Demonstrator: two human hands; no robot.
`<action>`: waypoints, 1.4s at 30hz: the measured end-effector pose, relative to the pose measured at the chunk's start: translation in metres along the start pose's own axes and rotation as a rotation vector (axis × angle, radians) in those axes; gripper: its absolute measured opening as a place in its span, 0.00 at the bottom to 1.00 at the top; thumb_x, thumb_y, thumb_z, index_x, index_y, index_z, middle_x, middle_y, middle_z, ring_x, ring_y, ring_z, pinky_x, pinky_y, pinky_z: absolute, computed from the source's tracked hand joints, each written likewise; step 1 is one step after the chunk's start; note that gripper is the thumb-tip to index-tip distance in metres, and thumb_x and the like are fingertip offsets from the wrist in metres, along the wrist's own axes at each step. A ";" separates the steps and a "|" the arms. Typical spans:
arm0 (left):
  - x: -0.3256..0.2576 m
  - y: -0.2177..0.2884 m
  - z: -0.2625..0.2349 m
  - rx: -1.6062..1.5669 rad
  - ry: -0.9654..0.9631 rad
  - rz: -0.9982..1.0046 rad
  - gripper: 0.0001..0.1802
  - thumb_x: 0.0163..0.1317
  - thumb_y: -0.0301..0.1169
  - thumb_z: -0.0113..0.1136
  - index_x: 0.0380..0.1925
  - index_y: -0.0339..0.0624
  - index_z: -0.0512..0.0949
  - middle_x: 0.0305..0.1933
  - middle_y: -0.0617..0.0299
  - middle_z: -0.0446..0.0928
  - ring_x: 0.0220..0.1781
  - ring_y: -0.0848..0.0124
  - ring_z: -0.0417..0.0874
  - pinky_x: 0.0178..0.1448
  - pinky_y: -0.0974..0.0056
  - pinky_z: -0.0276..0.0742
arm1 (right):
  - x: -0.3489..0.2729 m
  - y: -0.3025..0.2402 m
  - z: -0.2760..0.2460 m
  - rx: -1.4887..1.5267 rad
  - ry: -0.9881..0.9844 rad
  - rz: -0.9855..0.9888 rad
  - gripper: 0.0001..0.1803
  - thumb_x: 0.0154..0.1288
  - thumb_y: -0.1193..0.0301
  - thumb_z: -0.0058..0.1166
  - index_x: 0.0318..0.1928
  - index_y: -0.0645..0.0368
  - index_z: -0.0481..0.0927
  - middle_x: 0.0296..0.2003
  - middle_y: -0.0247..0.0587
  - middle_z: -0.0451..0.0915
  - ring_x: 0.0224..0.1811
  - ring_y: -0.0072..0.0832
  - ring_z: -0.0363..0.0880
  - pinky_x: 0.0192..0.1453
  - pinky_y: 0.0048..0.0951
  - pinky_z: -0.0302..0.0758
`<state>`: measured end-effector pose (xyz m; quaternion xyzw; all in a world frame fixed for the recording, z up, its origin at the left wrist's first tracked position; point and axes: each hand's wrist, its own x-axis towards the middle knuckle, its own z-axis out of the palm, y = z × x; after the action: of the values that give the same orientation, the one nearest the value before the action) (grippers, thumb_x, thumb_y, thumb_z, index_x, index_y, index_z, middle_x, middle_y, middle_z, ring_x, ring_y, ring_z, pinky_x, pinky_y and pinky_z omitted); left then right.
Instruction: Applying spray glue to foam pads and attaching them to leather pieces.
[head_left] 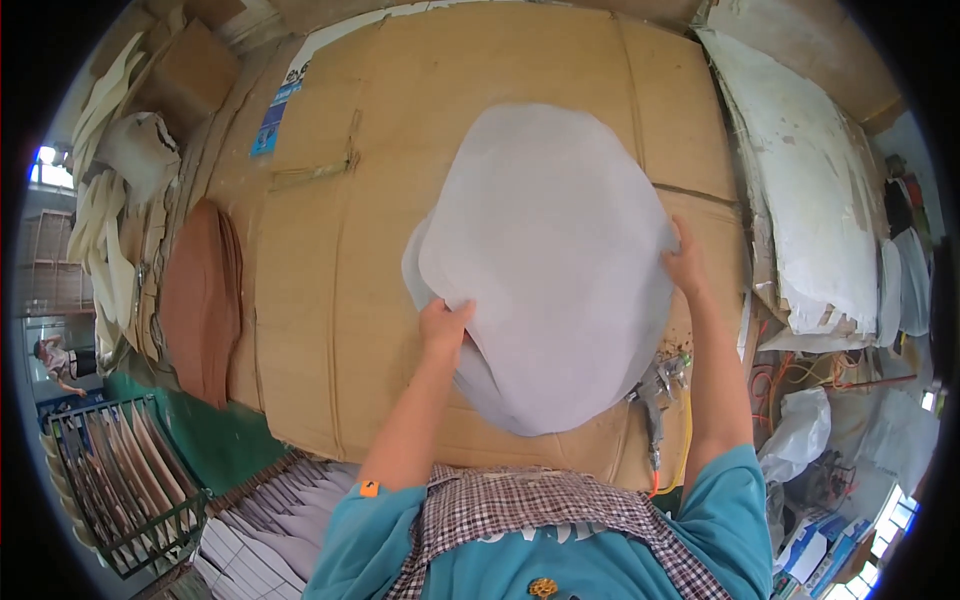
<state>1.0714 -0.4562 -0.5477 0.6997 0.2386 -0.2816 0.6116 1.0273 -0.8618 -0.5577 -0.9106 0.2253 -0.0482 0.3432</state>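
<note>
left hand [443,325] and right hand [686,262] gripping pale grey sheet [555,260], cardboard-covered table [330,280]

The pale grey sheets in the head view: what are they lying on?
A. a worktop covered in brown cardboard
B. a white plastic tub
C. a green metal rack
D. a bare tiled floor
A. The pale grey sheets lie on the brown cardboard-covered worktop, with the left hand and right hand gripping their edges on either side.

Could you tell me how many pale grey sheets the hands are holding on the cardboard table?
2: a top sheet, and a lower sheet peeking out at its left edge. More may be hidden beneath.
</note>
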 end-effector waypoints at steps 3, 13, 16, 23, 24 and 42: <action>-0.005 0.009 0.010 -0.136 0.157 0.036 0.15 0.50 0.27 0.63 0.37 0.32 0.75 0.35 0.57 0.78 0.35 0.66 0.80 0.37 0.64 0.76 | 0.003 0.010 -0.002 0.093 -0.033 0.151 0.37 0.48 0.80 0.51 0.63 0.58 0.59 0.55 0.53 0.69 0.59 0.44 0.66 0.64 0.36 0.63; 0.000 -0.017 0.002 0.020 0.166 0.169 0.19 0.52 0.24 0.59 0.46 0.35 0.72 0.44 0.54 0.77 0.45 0.63 0.78 0.47 0.60 0.74 | -0.025 -0.037 0.010 0.267 0.073 0.154 0.36 0.48 0.81 0.52 0.62 0.55 0.62 0.52 0.49 0.71 0.53 0.37 0.71 0.55 0.33 0.70; -0.012 -0.009 0.010 -0.078 0.084 0.107 0.20 0.52 0.22 0.56 0.48 0.34 0.71 0.46 0.54 0.77 0.46 0.63 0.78 0.49 0.61 0.74 | -0.023 0.010 0.020 0.093 0.181 0.042 0.35 0.48 0.80 0.52 0.61 0.58 0.62 0.52 0.52 0.71 0.53 0.39 0.72 0.54 0.33 0.70; -0.022 -0.013 -0.003 0.195 -0.071 0.057 0.18 0.52 0.25 0.58 0.45 0.33 0.74 0.44 0.54 0.78 0.45 0.65 0.79 0.48 0.60 0.75 | -0.029 0.012 0.005 0.195 0.323 0.448 0.29 0.53 0.76 0.51 0.58 0.64 0.64 0.49 0.53 0.72 0.51 0.40 0.71 0.57 0.37 0.67; -0.014 -0.024 -0.007 0.191 -0.062 0.056 0.18 0.52 0.25 0.58 0.45 0.33 0.74 0.44 0.54 0.78 0.45 0.65 0.79 0.48 0.60 0.75 | -0.032 -0.001 0.005 0.197 0.315 0.442 0.29 0.53 0.76 0.51 0.58 0.64 0.64 0.49 0.53 0.72 0.51 0.40 0.71 0.57 0.37 0.67; 0.037 0.012 -0.433 0.520 1.199 0.219 0.29 0.44 0.34 0.66 0.49 0.44 0.68 0.50 0.52 0.69 0.53 0.57 0.69 0.55 0.56 0.67 | -0.138 -0.174 0.162 -0.398 0.072 -0.519 0.25 0.53 0.76 0.46 0.55 0.61 0.68 0.59 0.53 0.62 0.64 0.51 0.54 0.67 0.48 0.52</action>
<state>1.1503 -0.0297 -0.5241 0.8803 0.3894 0.1720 0.2094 1.0086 -0.5875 -0.5588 -0.9845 0.0026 -0.1214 0.1267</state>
